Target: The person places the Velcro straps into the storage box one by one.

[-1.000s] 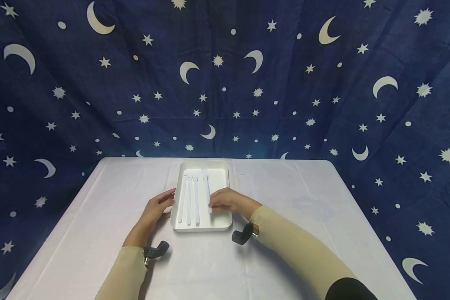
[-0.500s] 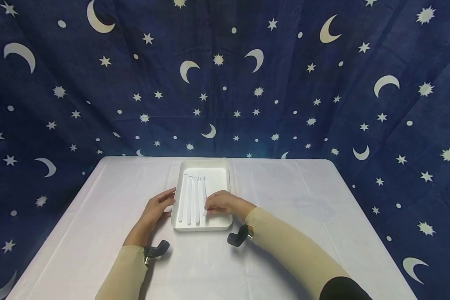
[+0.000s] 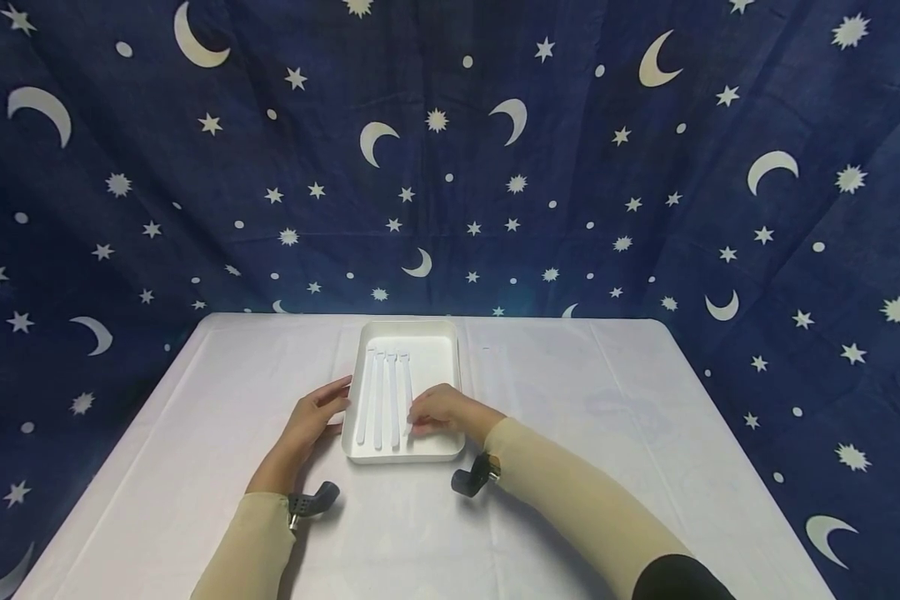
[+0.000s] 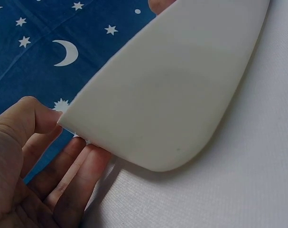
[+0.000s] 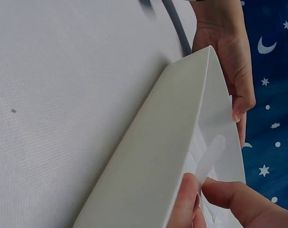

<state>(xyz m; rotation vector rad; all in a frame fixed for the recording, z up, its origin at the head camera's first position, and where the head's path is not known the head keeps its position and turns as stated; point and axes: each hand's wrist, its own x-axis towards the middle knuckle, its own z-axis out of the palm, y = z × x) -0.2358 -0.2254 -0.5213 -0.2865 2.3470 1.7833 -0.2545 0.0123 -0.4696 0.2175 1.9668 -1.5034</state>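
Note:
A shallow white tray [image 3: 442, 454] lies on the table, with its near edge toward me. My left hand [image 3: 311, 421] holds its left rim; in the left wrist view, fingertips [image 4: 94, 159] press against the outer wall. Inside, several slim white sticks [image 3: 378, 404] with short, wider heads at the far end lie side by side. My right hand [image 3: 438, 408] reaches over the right rim and pinches the near end of the rightmost white stick [image 3: 407, 375]. The right wrist view shows its rounded tip [image 5: 212, 154] protruding between thumb and fingers.
The tray stands near the far edge of a table [image 3: 607, 400] covered in white cloth. Behind and beside it hangs a dark blue curtain [image 3: 450, 150] printed with moons and stars. Dark wrist-worn devices [image 3: 474, 477] stick out close to the tray's near side.
My right hand has moved left and slightly nearer, bringing the stick from a tilted position in the tray's middle to beside the others. My left hand has stayed on the rim.

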